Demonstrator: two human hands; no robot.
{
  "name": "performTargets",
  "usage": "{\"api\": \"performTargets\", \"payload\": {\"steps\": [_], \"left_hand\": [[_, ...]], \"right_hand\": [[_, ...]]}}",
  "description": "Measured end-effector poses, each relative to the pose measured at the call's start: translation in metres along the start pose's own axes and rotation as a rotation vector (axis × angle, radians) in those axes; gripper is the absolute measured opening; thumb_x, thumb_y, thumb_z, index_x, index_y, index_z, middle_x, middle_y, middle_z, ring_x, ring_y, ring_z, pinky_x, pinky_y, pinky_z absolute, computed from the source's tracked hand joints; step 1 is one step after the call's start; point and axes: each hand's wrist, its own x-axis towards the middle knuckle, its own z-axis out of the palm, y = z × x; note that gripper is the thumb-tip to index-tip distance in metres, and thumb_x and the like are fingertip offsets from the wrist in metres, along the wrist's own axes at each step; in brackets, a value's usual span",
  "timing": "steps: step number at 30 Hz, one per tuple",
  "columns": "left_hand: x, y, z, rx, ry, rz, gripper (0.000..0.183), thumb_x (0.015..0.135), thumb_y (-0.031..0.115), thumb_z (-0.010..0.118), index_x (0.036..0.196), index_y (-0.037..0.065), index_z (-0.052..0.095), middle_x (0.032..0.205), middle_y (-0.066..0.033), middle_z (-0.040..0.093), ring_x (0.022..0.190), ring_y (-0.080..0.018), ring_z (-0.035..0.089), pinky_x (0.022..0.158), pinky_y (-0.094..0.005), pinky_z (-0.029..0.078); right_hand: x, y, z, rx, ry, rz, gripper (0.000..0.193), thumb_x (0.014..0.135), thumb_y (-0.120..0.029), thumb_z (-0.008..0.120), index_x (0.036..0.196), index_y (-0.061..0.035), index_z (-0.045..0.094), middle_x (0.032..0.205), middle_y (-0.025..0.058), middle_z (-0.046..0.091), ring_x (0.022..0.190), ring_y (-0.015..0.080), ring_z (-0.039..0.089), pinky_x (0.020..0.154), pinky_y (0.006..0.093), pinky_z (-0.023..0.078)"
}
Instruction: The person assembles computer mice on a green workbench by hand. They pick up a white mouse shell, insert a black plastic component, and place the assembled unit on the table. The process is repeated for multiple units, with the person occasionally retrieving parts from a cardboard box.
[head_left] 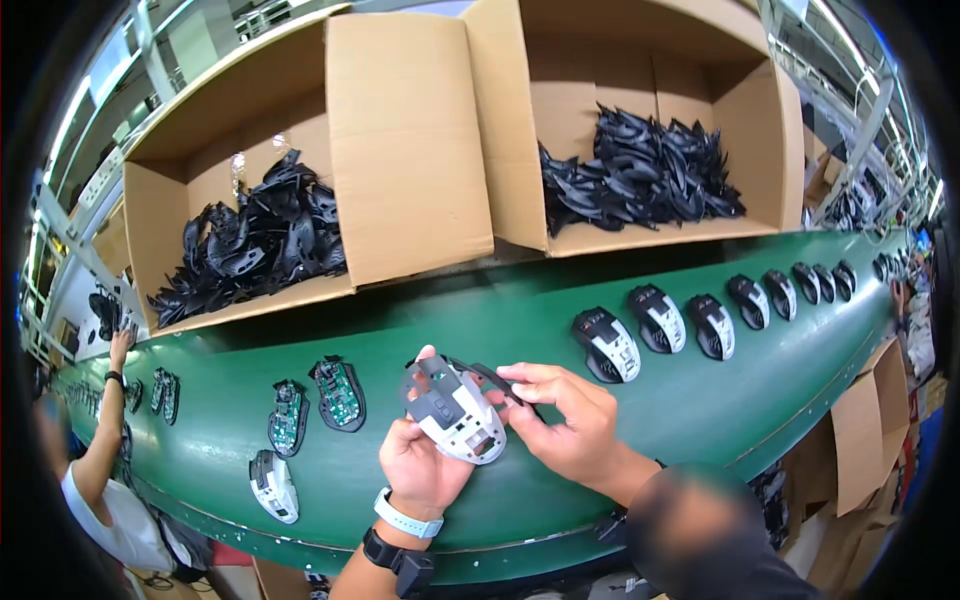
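Note:
A computer mouse (pixel 455 415) with a dark grey front and white rear is held in my left hand (pixel 425 468), fingers wrapped around it from below. My right hand (pixel 572 420) pinches a thin curved black plastic side piece (pixel 492 378) against the mouse's right edge. Whether the piece is seated there, I cannot tell. To the left, a similar white-and-grey mouse shell (pixel 273 487) lies on the green belt (pixel 480 540). Beyond it lie two black bases with green circuit boards, a nearer one (pixel 288 418) and a farther one (pixel 338 395).
Two cardboard boxes hold heaps of black plastic pieces: a left heap (pixel 265 230) and a right heap (pixel 645 170). Several mice, the nearest a white-and-black mouse (pixel 606 345), line the belt to the right. A co-worker's arm (pixel 103 430) reaches in at the left.

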Motion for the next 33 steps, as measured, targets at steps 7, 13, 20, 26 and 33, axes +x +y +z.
{"api": "performTargets", "payload": {"steps": [7, 13, 20, 26, 33], "left_hand": [[-0.001, -0.001, -0.001, -0.038, -0.072, -0.072, 0.064, 0.100, 0.025, 0.039, 0.164, 0.021, 0.037, 0.155, -0.0114, 0.054, 0.140, -0.0348, 0.054, 0.117, -0.0540, 0.044], [0.000, -0.006, 0.005, 0.036, 0.109, -0.054, 0.061, 0.103, 0.029, 0.036, 0.162, 0.017, 0.040, 0.156, -0.0119, 0.054, 0.141, -0.0348, 0.054, 0.117, -0.0521, 0.044], [-0.009, -0.003, -0.003, -0.047, 0.106, -0.156, 0.057, 0.108, 0.036, 0.033, 0.149, 0.003, 0.056, 0.150, -0.0179, 0.060, 0.135, -0.0381, 0.058, 0.119, -0.0553, 0.039], [-0.007, 0.002, 0.001, -0.124, 0.110, -0.133, 0.058, 0.106, 0.032, 0.034, 0.153, 0.002, 0.051, 0.152, -0.0175, 0.058, 0.139, -0.0378, 0.055, 0.119, -0.0556, 0.039], [-0.011, 0.007, -0.005, -0.126, 0.024, -0.093, 0.056, 0.112, 0.033, 0.028, 0.156, 0.003, 0.047, 0.158, -0.0194, 0.051, 0.145, -0.0374, 0.049, 0.123, -0.0538, 0.035]], "right_hand": [[-0.005, 0.007, -0.008, 0.062, -0.096, 0.043, 0.017, 0.083, 0.003, 0.080, 0.099, 0.0007, 0.074, 0.118, 0.0178, 0.076, 0.091, 0.0297, 0.076, 0.077, 0.0336, 0.063], [-0.004, 0.013, -0.013, 0.409, -0.158, 0.348, 0.026, 0.084, 0.000, 0.086, 0.107, 0.0044, 0.074, 0.114, 0.0176, 0.077, 0.101, 0.0211, 0.076, 0.088, 0.0335, 0.063], [-0.001, 0.025, -0.017, 0.865, -0.220, 0.928, 0.046, 0.085, 0.000, 0.087, 0.124, 0.0076, 0.065, 0.103, 0.0143, 0.074, 0.094, 0.0171, 0.074, 0.085, 0.0299, 0.063], [0.002, 0.026, -0.020, 1.130, -0.262, 0.953, 0.034, 0.086, 0.004, 0.083, 0.117, 0.0066, 0.067, 0.098, 0.0127, 0.075, 0.087, 0.0182, 0.075, 0.077, 0.0320, 0.065], [-0.005, 0.022, -0.003, 1.066, -0.308, 0.886, 0.041, 0.084, 0.002, 0.087, 0.119, 0.0051, 0.065, 0.095, 0.0092, 0.072, 0.083, 0.0144, 0.073, 0.075, 0.0285, 0.062]]}}
